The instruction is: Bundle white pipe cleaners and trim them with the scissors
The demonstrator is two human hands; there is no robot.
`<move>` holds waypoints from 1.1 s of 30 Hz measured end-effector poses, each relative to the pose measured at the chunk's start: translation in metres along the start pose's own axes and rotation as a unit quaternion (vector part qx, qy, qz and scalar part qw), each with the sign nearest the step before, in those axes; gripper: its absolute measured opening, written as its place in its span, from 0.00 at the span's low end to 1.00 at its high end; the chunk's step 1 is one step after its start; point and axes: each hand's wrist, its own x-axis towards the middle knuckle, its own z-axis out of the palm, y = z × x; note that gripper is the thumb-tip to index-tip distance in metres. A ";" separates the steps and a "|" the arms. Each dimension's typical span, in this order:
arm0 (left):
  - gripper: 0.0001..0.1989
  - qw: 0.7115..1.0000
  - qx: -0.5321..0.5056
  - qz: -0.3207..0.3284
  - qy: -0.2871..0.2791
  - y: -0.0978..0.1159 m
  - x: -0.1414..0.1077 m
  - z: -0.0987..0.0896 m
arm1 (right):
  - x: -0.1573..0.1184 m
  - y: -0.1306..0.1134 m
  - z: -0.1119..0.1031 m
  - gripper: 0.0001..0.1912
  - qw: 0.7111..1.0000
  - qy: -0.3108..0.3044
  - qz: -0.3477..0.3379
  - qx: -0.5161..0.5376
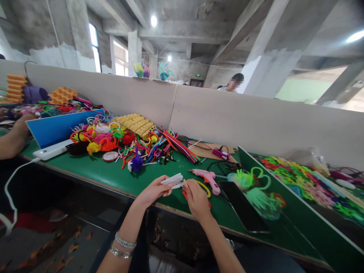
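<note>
A small bundle of white pipe cleaners (172, 179) is gripped in my left hand (155, 191), just above the front edge of the green table. My right hand (196, 199) is closed with its fingertips pinched at the end of a white pipe cleaner (178, 185) from that bundle. Scissors with yellow and red handles (206, 188) show around my right hand, partly hidden by it; whether they lie on the table or hang from the hand I cannot tell. A pink glue gun (209, 178) lies just beyond my right hand.
A dark phone (243, 206) and green fluffy pieces (260, 197) lie to the right, before a low divider (298, 212). Colourful pipe cleaners (179, 144) are heaped behind. A white power strip (54, 149) and blue panel (62, 127) stand left, near another person's arm (14, 138).
</note>
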 end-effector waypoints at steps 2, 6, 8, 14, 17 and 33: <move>0.17 1.000 0.013 0.001 -0.003 0.000 0.000 -0.001 | 0.001 -0.001 0.001 0.14 0.996 -0.016 0.053 0.074; 0.16 0.999 0.044 0.004 -0.012 0.000 0.000 -0.002 | 0.003 -0.003 0.003 0.17 0.963 -0.040 0.156 0.217; 0.17 0.998 0.057 0.009 -0.019 0.000 -0.001 -0.002 | 0.003 -0.004 0.004 0.18 0.943 -0.049 0.190 0.269; 0.18 0.998 0.064 0.012 -0.026 0.003 -0.003 0.000 | 0.003 -0.003 0.006 0.21 0.909 -0.085 0.236 0.333; 0.18 0.997 0.078 0.018 -0.024 0.003 -0.003 -0.002 | 0.004 -0.003 0.003 0.20 0.906 -0.102 0.245 0.330; 0.16 0.994 0.043 0.059 0.076 0.007 -0.006 -0.029 | -0.012 0.040 -0.031 0.23 0.975 -0.164 0.147 -0.034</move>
